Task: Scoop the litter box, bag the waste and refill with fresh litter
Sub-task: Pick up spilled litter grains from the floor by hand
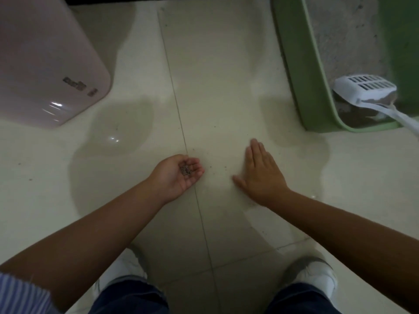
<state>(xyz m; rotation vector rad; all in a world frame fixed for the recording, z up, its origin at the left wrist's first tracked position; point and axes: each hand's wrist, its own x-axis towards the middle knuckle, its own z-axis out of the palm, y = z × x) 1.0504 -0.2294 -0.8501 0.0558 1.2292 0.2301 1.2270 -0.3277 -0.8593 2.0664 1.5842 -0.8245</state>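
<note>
Green litter box [301, 71] at upper right on the floor, grey litter [340, 37] inside. White slotted scoop [365, 87] rests in its near corner, head on the litter with some grains on it, handle running out over the rim toward the right edge.

Left hand [179, 173] palm up, cupped, holding a small pile of dark litter grains [186, 170]. It sits just above the pale tile floor [215, 64], on the grout line.

Right hand [260, 173] flat, palm down, fingers together and stretched out, pressed on the tile beside the left hand, a gap between them. A few loose specks lie on the floor in that gap.

Pink rounded bin [45, 64] at upper left, well apart from the box. White shoes [317, 275] at the bottom edge.
</note>
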